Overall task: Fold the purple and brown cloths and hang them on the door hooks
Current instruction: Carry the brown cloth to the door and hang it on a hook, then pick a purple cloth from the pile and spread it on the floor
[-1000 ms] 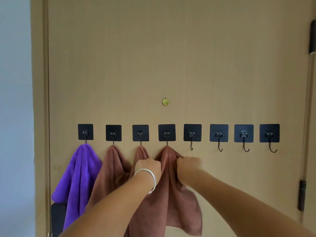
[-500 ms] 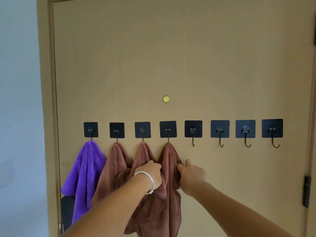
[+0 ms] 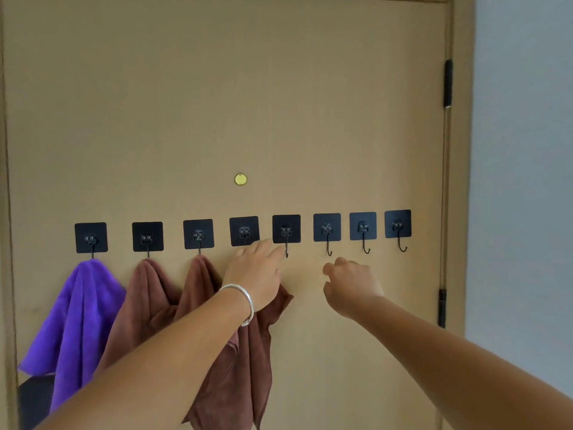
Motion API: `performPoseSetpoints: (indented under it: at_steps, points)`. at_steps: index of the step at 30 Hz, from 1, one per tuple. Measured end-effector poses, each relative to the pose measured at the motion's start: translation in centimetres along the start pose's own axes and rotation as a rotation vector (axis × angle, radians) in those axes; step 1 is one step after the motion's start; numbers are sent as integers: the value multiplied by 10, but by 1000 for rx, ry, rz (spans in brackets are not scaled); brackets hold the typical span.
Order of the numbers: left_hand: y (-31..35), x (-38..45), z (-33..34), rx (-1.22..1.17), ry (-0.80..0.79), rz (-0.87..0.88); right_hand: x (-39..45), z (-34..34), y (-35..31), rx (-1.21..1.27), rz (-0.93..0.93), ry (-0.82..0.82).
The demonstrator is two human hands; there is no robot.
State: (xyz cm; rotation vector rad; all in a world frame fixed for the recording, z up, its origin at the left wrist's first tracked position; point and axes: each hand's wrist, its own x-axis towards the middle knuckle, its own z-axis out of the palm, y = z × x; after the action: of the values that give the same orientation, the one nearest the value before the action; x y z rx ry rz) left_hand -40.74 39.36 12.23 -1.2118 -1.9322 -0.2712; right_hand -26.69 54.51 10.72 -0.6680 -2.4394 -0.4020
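Observation:
A purple cloth point(image 3: 77, 305) hangs from the first hook at the left of the door point(image 3: 217, 103). Brown cloths hang from the second hook point(image 3: 145, 299) and the third hook point(image 3: 198, 283). Another brown cloth point(image 3: 251, 367) hangs below the fourth hook plate point(image 3: 244, 230); my left hand point(image 3: 254, 274) covers its top. That hand's fingers are stretched out, with the tips near the bare fifth hook point(image 3: 286, 243). My right hand point(image 3: 350, 283) hovers loosely curled below the sixth hook point(image 3: 328, 248), holding nothing and apart from the cloths.
Two more bare hooks point(image 3: 366, 246) point(image 3: 401, 245) follow on the right. A brass disc point(image 3: 240, 179) sits above the row. Black hinges point(image 3: 448, 83) point(image 3: 441, 308) line the door's right edge, with grey wall beyond. A dark object point(image 3: 34, 395) sits at lower left.
Both hands have let go of the fourth brown cloth. My left hand rose toward the hooks with fingers straightened; my right hand moved right, off the cloth. The view swung right.

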Motion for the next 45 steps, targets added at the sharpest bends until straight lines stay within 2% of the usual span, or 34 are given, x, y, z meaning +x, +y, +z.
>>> performPoseSetpoints:
  at_steps: [7,14,19,25,35,45]
  points:
    - [48,46,1,-151,61,211,-22,-40,55,-163,158,106]
    - [105,70,-4,-369,117,402,-65,-80,82,-322,368,96]
    - [147,69,-2,-560,141,537,-123,-101,88,-473,511,40]
    - [228,43,-22,-764,129,708,-216,-145,89,-653,762,-64]
    - [371,-41,-134,-1000,143,1016,-388,-261,56,-882,1196,-148]
    - [457,-171,-301,-1158,167,1331,-563,-389,-37,-1024,1611,-188]
